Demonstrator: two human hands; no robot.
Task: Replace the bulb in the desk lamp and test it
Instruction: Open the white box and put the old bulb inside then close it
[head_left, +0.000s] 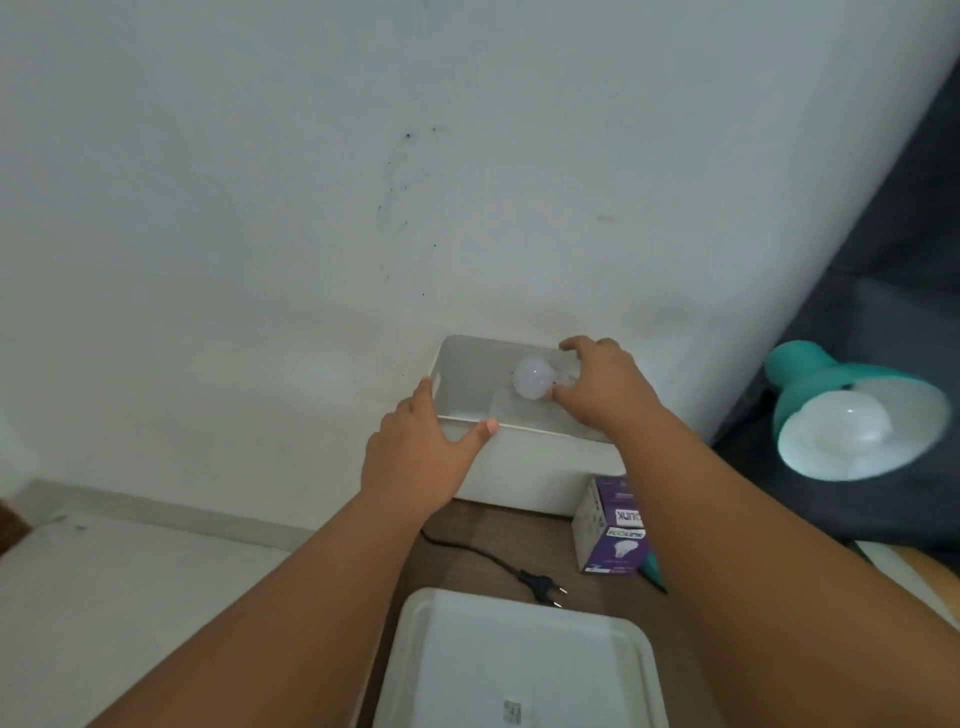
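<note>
A white bulb is inside an open white box that stands against the wall. My right hand reaches into the box and grips the bulb by its base end. My left hand holds the box's near left rim, thumb lying along the edge. At the right, a teal desk lamp tilts its shade toward me, with a white bulb fitted inside it. The lamp's black plug lies unplugged on the wooden table.
A purple and white bulb carton stands in front of the box. A white lid lies at the table's near edge. The black cord runs across the wood. Dark fabric fills the right side; pale floor lies at the left.
</note>
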